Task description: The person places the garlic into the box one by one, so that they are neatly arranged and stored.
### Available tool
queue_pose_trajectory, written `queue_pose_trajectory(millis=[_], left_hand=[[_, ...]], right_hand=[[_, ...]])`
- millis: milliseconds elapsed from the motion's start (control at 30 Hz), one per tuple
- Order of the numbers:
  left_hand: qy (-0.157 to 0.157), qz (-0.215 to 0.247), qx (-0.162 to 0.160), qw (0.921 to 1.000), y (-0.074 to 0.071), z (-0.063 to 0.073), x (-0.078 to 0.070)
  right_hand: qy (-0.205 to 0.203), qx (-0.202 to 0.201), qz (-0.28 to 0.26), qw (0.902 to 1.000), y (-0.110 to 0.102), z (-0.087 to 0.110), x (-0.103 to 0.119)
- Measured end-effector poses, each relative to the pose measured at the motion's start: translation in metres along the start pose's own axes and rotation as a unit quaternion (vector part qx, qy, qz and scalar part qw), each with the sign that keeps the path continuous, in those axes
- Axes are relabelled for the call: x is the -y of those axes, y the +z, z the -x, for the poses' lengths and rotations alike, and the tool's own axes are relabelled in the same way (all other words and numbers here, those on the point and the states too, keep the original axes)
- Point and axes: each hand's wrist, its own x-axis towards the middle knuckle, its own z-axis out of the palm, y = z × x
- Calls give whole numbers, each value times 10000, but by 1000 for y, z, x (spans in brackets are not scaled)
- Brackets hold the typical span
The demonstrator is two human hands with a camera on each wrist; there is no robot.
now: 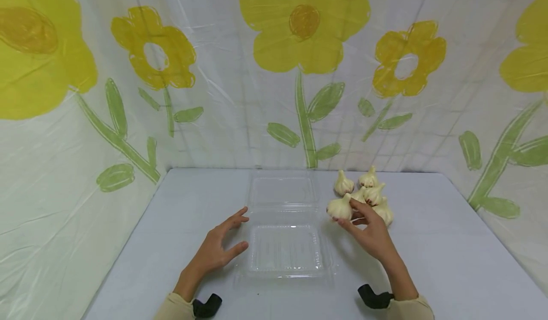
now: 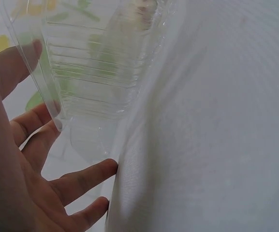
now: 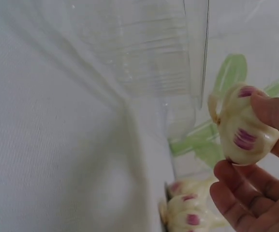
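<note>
My right hand pinches a white garlic bulb between thumb and fingers, at the front of a group of bulbs. In the right wrist view the held bulb shows purple streaks on its skin. A clear plastic clamshell box lies unfolded in the middle of the table, with nothing inside its tray. At the box's left side, my left hand has its fingers spread and holds nothing. Through the left wrist camera, two fingertips of the left hand rest on the tabletop and others overlap the box's rim.
Several more garlic bulbs sit close together at the back right, behind the right hand. The box's lid lies flat toward the table's far edge. A flower-printed curtain hangs behind the white table.
</note>
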Motion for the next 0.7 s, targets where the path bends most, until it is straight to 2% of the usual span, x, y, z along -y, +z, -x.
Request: queue_pose_trajectory(millis=[333,533,700], left_hand=[[-15,-28,6,10000,-1,0,-2],[35,6,9,10000,-1,0,-1],[16,11,19,10000,-1,0,-2]], right_hand=[[25,225,-251,9994,11,1,11],[81,506,-358,9980,19,1,20],[-112,656,-358,9971,28,2,23]])
